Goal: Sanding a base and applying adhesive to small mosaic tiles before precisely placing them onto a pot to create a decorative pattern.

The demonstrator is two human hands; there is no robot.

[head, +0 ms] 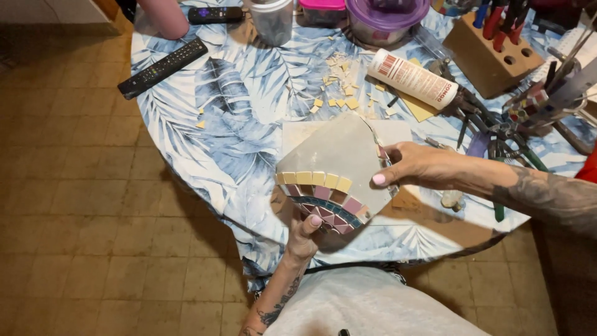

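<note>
A grey mosaic panel [339, 155] is held up over the table's near edge. Rows of yellow, pink and teal tiles curve along its lower end. My left hand [303, 238] grips that tiled lower end from below, thumb on the tiles. My right hand [418, 167] holds the panel's right edge, fingers curled around it. Loose yellow tile chips [339, 84] lie scattered on the table beyond the panel.
The round table has a blue leaf-print cloth [242, 99]. On it lie a white glue bottle [413, 79], two black remotes [163, 67], a wooden tool block [491, 53], several pliers [497, 134], a grey cup [272, 22] and a purple-lidded bowl [385, 18]. Brown floor tiles [81, 205] lie left.
</note>
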